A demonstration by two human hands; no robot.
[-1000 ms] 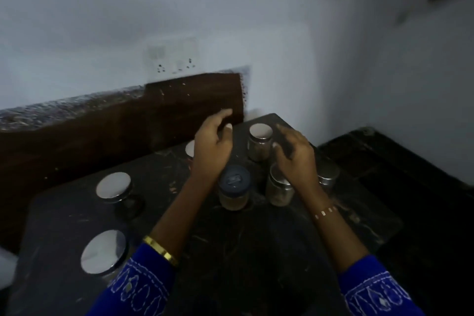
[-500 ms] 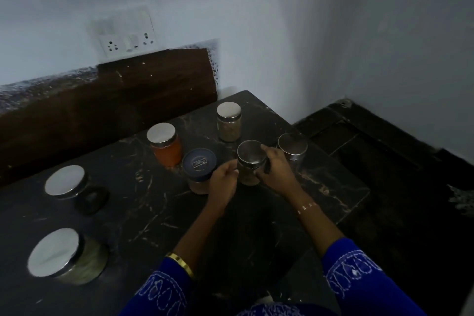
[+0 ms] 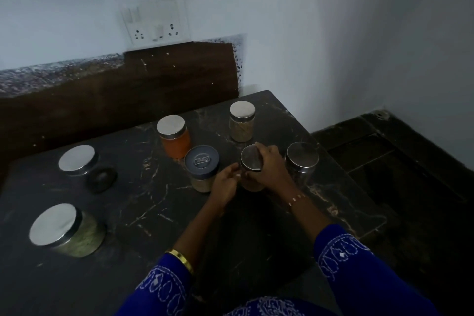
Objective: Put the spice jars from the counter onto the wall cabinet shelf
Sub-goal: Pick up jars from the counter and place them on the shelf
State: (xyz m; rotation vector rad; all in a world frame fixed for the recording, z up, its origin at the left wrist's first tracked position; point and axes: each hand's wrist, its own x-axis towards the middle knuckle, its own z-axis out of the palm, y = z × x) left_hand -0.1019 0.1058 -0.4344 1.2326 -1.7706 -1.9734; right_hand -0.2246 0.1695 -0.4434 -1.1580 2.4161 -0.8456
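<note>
Several spice jars stand on the dark marble counter [image 3: 143, 213]. My right hand [image 3: 272, 169] grips a small steel-lidded jar [image 3: 252, 161] of brown spice near the counter's right side. My left hand [image 3: 225, 182] touches that jar's left side with its fingertips. Beside it stand a blue-lidded jar [image 3: 201, 168], an orange-filled jar [image 3: 174, 138], a tall tan jar [image 3: 242, 120] and a steel-lidded jar [image 3: 302, 161] at the right. At the left sit a dark jar [image 3: 82, 164] and a wide green-filled jar [image 3: 64, 229]. No wall cabinet shelf is in view.
A brown backsplash [image 3: 115, 95] runs behind the counter, with a white socket plate [image 3: 155, 24] above it. The counter's right edge drops to a dark tiled floor [image 3: 397, 167]. A white wall closes the right corner.
Both hands dropped from above the jars onto the small steel-lidded jar; the right now grips it. The view tilted down and shifted, showing more counter.
</note>
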